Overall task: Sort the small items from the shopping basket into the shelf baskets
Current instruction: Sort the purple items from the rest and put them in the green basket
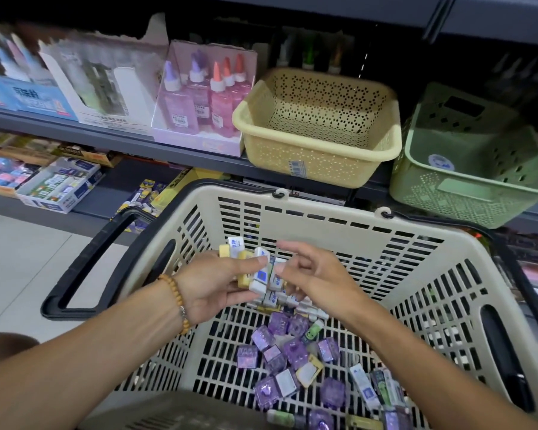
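The left hand grips a loose stack of erasers above the shopping basket; the right hand pinches one eraser. Overfilling could spill them before reaching the far yellow basket.

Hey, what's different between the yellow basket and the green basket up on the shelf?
The yellow basket is pale yellow with small round holes; the green basket is light green with larger diamond-shaped holes and a patterned front. The yellow basket stands nearer the glue bottles; the green basket stands to its right. The yellow basket carries a barcode sticker on its front, the green basket a round sticker inside. Both are perforated plastic, on the same shelf, with no items visible inside.
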The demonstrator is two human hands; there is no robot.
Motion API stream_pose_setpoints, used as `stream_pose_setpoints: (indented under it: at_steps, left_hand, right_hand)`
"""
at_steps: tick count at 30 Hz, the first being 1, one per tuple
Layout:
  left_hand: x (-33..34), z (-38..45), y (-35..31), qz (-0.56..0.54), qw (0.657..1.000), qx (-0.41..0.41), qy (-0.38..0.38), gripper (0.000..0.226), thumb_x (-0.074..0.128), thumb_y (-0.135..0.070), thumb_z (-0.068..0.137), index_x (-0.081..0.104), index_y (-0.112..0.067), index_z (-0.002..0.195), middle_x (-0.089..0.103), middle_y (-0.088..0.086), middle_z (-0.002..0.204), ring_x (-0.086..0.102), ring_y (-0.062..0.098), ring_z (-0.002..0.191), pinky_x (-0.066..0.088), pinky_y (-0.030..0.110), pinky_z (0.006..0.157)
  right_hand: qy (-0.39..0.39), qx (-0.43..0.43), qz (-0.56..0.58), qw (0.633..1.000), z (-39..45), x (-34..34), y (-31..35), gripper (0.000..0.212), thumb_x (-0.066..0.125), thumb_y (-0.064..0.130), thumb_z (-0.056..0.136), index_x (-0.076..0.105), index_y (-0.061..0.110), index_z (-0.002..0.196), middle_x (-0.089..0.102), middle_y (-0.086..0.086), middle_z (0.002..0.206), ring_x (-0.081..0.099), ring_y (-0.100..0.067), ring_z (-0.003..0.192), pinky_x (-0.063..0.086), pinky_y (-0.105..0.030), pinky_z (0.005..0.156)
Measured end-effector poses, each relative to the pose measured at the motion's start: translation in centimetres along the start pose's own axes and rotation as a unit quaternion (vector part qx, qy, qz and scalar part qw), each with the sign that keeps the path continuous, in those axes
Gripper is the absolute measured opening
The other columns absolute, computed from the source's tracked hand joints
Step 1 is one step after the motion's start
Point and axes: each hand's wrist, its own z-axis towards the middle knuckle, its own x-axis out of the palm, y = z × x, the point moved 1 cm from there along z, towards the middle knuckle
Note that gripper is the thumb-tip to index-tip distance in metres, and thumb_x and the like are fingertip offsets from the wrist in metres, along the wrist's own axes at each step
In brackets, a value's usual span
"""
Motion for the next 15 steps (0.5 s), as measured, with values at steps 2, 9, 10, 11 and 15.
stream_pose_setpoints:
  at_steps: [2,9,10,11,15]
  left_hand:
    - [0.4,0.1,0.1,0.018,0.999,-0.002,0.027,0.046,0.079,-0.014,0.06,0.067,0.001,0.101,0.075,0.016,0.089,0.073,0.023,0.075,0.059,0.027,0.058]
    - [0.2,0.8,0.4,-0.034,0.999,-0.021,0.028,0.029,0.066,-0.002,0.083,0.057,0.004,0.11,0.069,0.03,0.103,0.071,0.038,0.09,0.061,0.036,0.068]
    - [0.1,0.9,0.3,-0.042,0.999,-0.024,0.02,0.025,0.064,0.0,0.085,0.056,0.002,0.109,0.068,0.031,0.104,0.071,0.039,0.09,0.061,0.037,0.067]
    - [0.1,0.9,0.3,-0.043,0.999,-0.028,0.017,0.023,0.062,0.001,0.087,0.055,0.002,0.108,0.068,0.032,0.103,0.071,0.039,0.09,0.061,0.037,0.067]
    - [0.2,0.9,0.4,-0.038,0.998,-0.031,0.027,0.028,0.059,0.009,0.086,0.051,0.003,0.112,0.068,0.031,0.104,0.071,0.04,0.092,0.061,0.038,0.068]
  right_hand:
    - [0.023,-0.007,0.017,1.0,-0.1,0.2,0.4,0.027,0.07,0.026,0.089,0.061,0.042,0.108,0.068,0.009,0.091,0.063,-0.014,0.07,0.051,-0.024,0.065]
    - [-0.065,0.094,0.152,0.982,0.8,-1.4,-1.5,0.013,0.058,0.012,0.097,0.07,0.007,0.1,0.072,-0.013,0.089,0.059,-0.01,0.061,0.048,-0.022,0.054]
    - [-0.1,0.11,0.114,0.982,0.9,-2.1,-2.1,0.014,0.057,0.012,0.097,0.07,0.008,0.097,0.072,-0.012,0.087,0.06,-0.009,0.06,0.049,-0.021,0.055]
    - [-0.127,0.123,0.065,0.982,0.9,-2.5,-2.8,0.014,0.056,0.012,0.097,0.07,0.009,0.093,0.07,-0.01,0.082,0.061,-0.009,0.058,0.05,-0.021,0.055]
    - [-0.161,0.164,0.008,0.973,1.3,-2.1,-4.5,0.01,0.06,0.01,0.095,0.069,0.01,0.092,0.069,-0.007,0.077,0.065,-0.013,0.064,0.055,-0.022,0.059]
